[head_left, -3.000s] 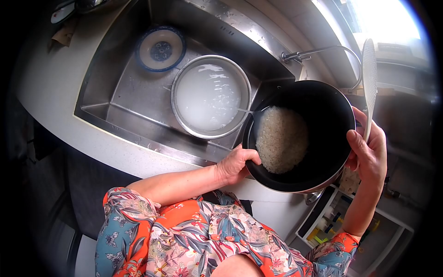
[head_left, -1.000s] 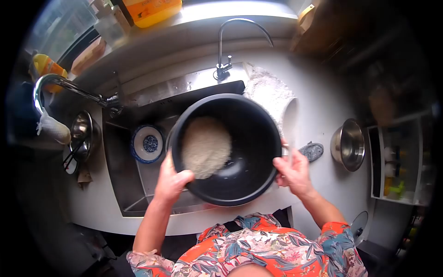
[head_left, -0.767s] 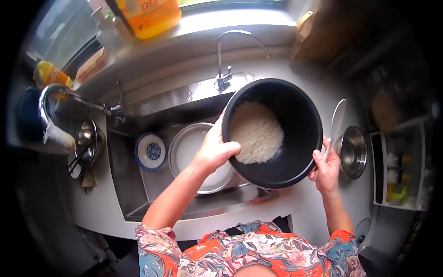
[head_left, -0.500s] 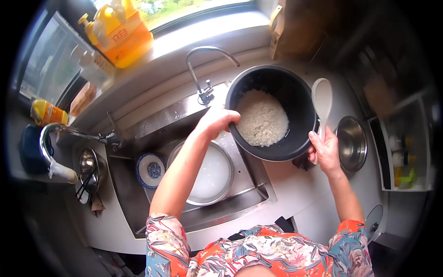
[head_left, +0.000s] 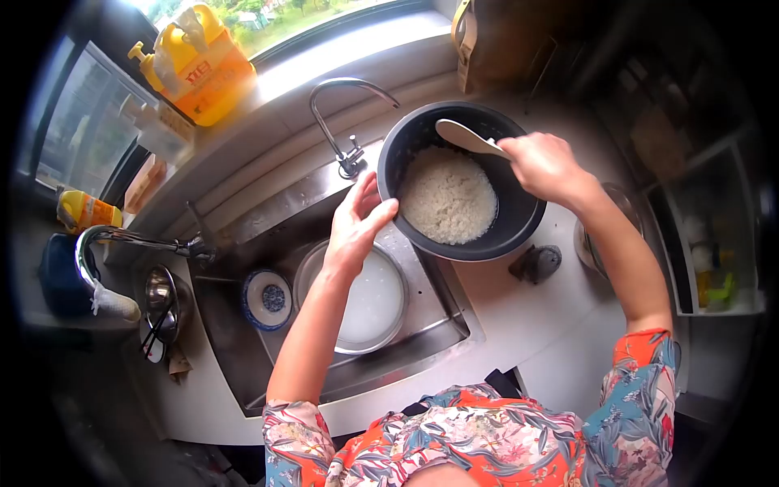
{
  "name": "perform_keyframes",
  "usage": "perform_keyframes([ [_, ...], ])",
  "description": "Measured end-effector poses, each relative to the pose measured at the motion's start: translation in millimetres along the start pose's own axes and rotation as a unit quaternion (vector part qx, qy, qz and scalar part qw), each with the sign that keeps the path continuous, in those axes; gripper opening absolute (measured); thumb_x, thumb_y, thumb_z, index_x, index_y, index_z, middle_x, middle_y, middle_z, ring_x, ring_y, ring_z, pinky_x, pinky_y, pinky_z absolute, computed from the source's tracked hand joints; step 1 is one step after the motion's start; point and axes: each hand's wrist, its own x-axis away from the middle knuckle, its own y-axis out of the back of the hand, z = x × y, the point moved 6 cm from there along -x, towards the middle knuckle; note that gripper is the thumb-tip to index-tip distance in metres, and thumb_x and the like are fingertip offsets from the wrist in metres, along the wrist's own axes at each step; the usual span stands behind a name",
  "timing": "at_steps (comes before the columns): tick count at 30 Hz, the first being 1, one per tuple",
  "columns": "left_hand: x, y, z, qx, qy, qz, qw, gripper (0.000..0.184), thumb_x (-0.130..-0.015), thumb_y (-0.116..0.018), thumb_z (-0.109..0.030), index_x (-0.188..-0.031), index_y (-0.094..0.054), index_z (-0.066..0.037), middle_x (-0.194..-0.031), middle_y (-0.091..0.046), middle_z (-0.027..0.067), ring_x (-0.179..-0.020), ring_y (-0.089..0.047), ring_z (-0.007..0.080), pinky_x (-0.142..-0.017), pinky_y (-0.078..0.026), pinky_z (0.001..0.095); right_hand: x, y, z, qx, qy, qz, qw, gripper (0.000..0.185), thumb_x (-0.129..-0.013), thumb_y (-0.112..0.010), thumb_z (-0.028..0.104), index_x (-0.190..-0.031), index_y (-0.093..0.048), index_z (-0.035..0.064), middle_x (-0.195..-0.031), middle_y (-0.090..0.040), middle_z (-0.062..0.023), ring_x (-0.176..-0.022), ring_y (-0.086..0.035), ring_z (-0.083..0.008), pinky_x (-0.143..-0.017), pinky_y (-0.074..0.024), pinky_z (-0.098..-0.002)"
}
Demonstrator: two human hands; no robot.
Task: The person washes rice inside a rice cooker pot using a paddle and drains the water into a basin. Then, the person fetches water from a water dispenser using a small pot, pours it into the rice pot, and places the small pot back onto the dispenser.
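From where I stand, furthest left of the left fingers are the metal bowls (head_left: pixel 161 292), and nearer, down in the sink (head_left: pixel 426 304), a blue-rimmed bowl (head_left: pixel 268 300). Just beyond that forearm sits a metal basin (head_left: pixel 406 312) of cloudy water, below and to the right of the left fingers.

The left hand (head_left: pixel 353 231) has its thumb against the rim of the dark pot (head_left: pixel 526 223), the fingers half bent beside the outer wall. I can't tell how firmly they grip. The pot lies to the right of those fingers, below and left of the right ones, with wet-looking rice (head_left: pixel 449 195) gathered towards its left side. Whether it rests on the counter (head_left: pixel 519 321), I can't make out.

The right hand (head_left: pixel 548 166) is closed around the handle of a white spoon (head_left: pixel 464 136), whose blade reaches left from the fingers over the rice. Beneath that hand is a small dark object (head_left: pixel 540 264) on the counter.

To my eye, the spoon is being worked at the rice while the left hand steadies the pot. Lowering the blade would call for a firm left thumb and a gentle right wrist, so no grains spill over the rim.
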Motion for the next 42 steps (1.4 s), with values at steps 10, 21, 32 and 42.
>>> perform_keyframes([
  [10,154,64,41,0.006,0.101,-0.092,0.991,0.06,-0.076,-0.067,-0.007,-0.131,-0.044,0.001,-0.127,-0.051,0.0155,-0.113,-0.051,0.0219,-0.094,-0.042,0.0333,-8,-12,34,0.133,0.044,0.05,0.989,0.016,-0.077,-0.053,0.008,-0.083,-0.068,0.0069,-0.084,-0.067,-0.0135,-0.08,-0.066,-0.0283,-0.07,-0.0529,-0.0378],
  [21,249,56,56,0.078,0.115,-0.153,0.978,0.044,-0.08,-0.063,-0.004,-0.122,-0.051,0.0,-0.116,-0.058,0.0149,-0.104,-0.059,0.0242,-0.078,-0.054,0.0316,-11,-35,51,0.104,0.129,-0.005,0.986,0.016,-0.077,-0.054,0.011,-0.083,-0.069,0.0081,-0.083,-0.067,-0.014,-0.081,-0.067,-0.0274,-0.069,-0.0535,-0.037],
  [32,260,51,65,0.106,0.132,-0.151,0.974,0.044,-0.079,-0.065,-0.004,-0.121,-0.053,0.001,-0.114,-0.059,0.0142,-0.101,-0.06,0.0231,-0.079,-0.052,0.0313,-21,-25,27,0.113,-0.011,-0.038,0.993,0.019,-0.079,-0.052,0.011,-0.085,-0.07,0.01,-0.087,-0.068,-0.0122,-0.082,-0.067,-0.0267,-0.068,-0.0537,-0.0371],
  [42,258,53,73,0.131,0.142,-0.137,0.972,0.044,-0.08,-0.066,-0.008,-0.121,-0.053,0.0,-0.113,-0.06,0.0137,-0.1,-0.06,0.0236,-0.079,-0.052,0.0312,-10,-19,47,0.093,0.107,-0.084,0.986,0.015,-0.08,-0.052,0.011,-0.083,-0.067,0.0091,-0.081,-0.067,-0.0119,-0.078,-0.067,-0.026,-0.067,-0.0534,-0.0366],
])
